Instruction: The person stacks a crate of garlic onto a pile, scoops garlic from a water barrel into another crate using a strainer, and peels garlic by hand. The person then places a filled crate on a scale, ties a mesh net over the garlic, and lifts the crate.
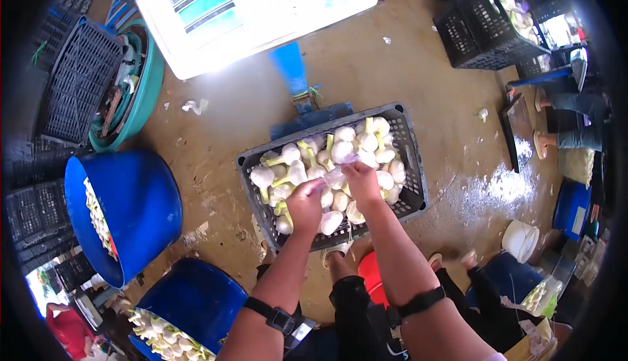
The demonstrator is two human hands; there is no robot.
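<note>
Both of my hands are over a black plastic crate (418, 165) filled with garlic bulbs (296, 172), several with short green stems. My left hand (306, 205) is closed, thumb against fingers, at the middle of the crate. Slightly farther forward and to the right, my right hand (362, 181) is pinched too. Between them stretches a thin, see-through piece of plastic film (335, 176), gripped at both ends. Bulbs lie right under and around my fingers. The crate rests on a blue platform scale (281, 129), whose bright display (255, 8) faces me.
At the left stand blue barrels (154, 210) (209, 299) holding garlic and a green tub (154, 93). Black crates (464, 31) are stacked at the upper right. Other people's legs (575, 132) show at the right. A red bucket (371, 276) stands near my legs. The floor (458, 112) is wet.
</note>
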